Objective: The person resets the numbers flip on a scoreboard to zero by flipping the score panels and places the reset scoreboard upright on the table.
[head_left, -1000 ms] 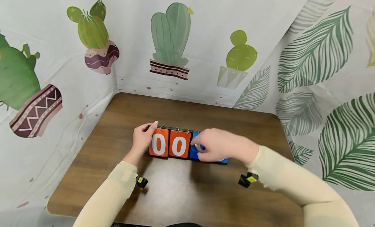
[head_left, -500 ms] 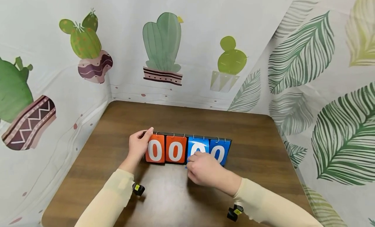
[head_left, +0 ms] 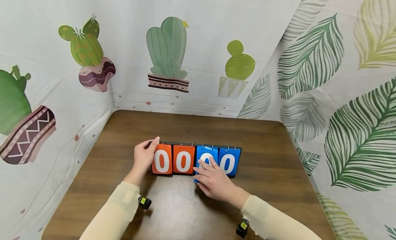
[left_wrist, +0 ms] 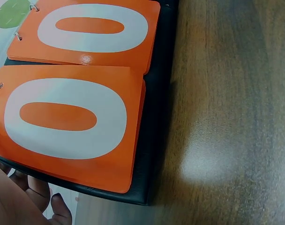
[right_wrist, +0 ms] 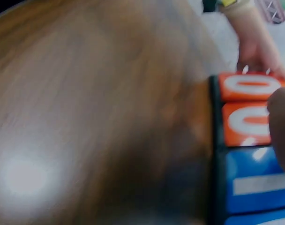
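A tabletop flip scoreboard (head_left: 194, 159) stands on the table, with two orange cards on the left and two blue cards on the right, hung on metal rings. In the head view each card reads 0, the left blue one partly covered. My left hand (head_left: 144, 158) grips the board's left end, thumb at the top front corner and fingers behind. My right hand (head_left: 213, 181) lies over the left blue card (head_left: 206, 151), its fingers spread and fairly straight. A blue corner pokes out below those fingers. In the right wrist view, a blue card (right_wrist: 255, 164) shows a white bar.
The brown wooden table (head_left: 173, 212) has rounded corners and stretches in front of and behind the board. A white cloth (head_left: 130, 37) printed with cacti and leaves hangs behind it and along both sides. Small black cameras (head_left: 144, 202) sit on both wrists.
My right hand has come down from the top of the blue cards to the left blue card's lower part, and its fingers have spread. The left hand keeps its grip. The view has shifted slightly.
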Available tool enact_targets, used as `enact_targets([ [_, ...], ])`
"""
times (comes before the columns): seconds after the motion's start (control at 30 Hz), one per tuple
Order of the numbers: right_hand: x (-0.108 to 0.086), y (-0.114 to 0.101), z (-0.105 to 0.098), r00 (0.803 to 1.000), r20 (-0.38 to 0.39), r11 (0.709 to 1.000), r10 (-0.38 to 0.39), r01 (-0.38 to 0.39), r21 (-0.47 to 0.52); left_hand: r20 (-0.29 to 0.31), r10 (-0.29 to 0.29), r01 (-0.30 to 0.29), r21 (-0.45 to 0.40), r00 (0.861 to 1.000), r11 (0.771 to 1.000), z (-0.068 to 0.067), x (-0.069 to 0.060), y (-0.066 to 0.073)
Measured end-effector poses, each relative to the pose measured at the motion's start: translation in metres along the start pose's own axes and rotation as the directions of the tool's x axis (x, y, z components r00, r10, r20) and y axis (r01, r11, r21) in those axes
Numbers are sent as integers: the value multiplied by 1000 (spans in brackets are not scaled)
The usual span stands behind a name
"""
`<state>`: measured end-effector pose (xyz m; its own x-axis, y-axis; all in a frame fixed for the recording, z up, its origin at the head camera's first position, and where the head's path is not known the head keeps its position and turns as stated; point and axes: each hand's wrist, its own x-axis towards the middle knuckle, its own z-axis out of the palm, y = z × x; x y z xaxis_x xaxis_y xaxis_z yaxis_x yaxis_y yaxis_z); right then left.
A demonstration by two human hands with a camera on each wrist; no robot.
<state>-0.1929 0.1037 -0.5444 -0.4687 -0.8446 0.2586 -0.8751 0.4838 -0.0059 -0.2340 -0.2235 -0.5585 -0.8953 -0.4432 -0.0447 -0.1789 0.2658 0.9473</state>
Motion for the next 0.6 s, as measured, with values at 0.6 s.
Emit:
enact_targets([
  [0.6, -3, 15, 32, 999, 7, 997, 35, -35, 62, -5, 16, -16, 15, 1000, 1000, -1, -3, 3],
])
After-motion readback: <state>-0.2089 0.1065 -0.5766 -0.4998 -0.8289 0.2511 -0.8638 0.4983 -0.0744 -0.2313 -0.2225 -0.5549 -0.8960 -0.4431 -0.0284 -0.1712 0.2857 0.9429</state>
